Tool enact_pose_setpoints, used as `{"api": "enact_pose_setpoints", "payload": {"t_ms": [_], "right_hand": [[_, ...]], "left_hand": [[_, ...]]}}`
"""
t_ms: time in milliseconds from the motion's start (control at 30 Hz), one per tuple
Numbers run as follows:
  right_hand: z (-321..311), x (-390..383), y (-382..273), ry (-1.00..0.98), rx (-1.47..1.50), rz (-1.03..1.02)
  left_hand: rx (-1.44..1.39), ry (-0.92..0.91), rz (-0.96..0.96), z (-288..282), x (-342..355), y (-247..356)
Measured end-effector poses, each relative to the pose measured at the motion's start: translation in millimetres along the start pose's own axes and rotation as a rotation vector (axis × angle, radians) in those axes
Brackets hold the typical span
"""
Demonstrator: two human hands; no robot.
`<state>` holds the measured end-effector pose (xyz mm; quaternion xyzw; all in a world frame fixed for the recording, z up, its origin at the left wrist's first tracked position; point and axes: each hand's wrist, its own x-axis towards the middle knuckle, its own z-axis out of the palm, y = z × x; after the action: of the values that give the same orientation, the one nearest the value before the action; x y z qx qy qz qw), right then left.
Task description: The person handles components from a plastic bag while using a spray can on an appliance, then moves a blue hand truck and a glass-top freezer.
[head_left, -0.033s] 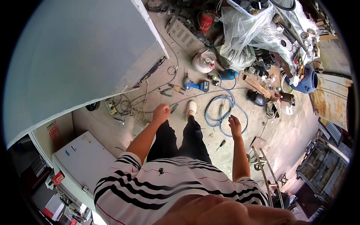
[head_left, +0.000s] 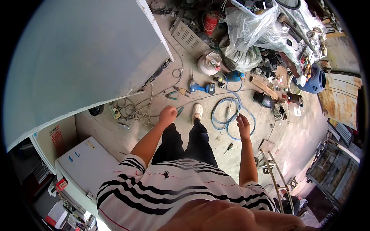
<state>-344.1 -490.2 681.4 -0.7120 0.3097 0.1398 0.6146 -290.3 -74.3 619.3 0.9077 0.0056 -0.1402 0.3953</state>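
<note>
I stand with my left hand (head_left: 167, 115) curled closed beside a teal item (head_left: 179, 111) that looks to lie on the floor; whether anything is in that hand is hidden. My right hand (head_left: 243, 125) hangs with loosely bent fingers apart, holding nothing, over a coiled blue hose (head_left: 224, 124). Ahead on the concrete lie a blue cordless drill (head_left: 198, 86), pliers (head_left: 171, 96) and yellow-handled tools (head_left: 181, 91). A small screwdriver (head_left: 229, 148) lies right of my legs, and a tangled cable (head_left: 135, 111) is to the left.
A large grey panel (head_left: 84, 65) fills the upper left, above a white cabinet (head_left: 86, 165). A white gas cylinder (head_left: 209, 65), red extinguisher (head_left: 211, 21), plastic-covered clutter (head_left: 250, 27), blue barrel (head_left: 312, 82) and wooden plank (head_left: 264, 88) crowd the back right. A metal trolley (head_left: 274, 177) stands at right.
My hands have risen very slightly in the picture, the right one a little more. The things on the floor look the same.
</note>
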Motion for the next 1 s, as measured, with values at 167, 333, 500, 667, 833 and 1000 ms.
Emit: {"api": "enact_pose_setpoints", "payload": {"t_ms": [167, 333, 500, 667, 833, 1000], "right_hand": [[34, -103, -21, 0.112, -0.153, -0.197], [31, -252, 147, 0.126, -0.663, 0.211], [63, -459, 255, 0.243, -0.043, 0.946], [95, -517, 302, 0.268, 0.199, 1.288], [66, -435, 310, 0.306, 0.305, 0.699], [51, -387, 239, 0.514, -0.043, 0.216]], "left_hand": [[0.034, -0.244, -0.102, -41, -13, -7], [-0.050, -0.386, -0.435, -72, -60, -145], [0.607, -0.723, -0.258, -108, -81, -287], [0.442, -0.755, -0.139, -120, -63, -304], [-0.370, -0.550, -0.673, -91, -25, -143], [-1.371, -0.968, -0.657, -87, -41, 60]]}}
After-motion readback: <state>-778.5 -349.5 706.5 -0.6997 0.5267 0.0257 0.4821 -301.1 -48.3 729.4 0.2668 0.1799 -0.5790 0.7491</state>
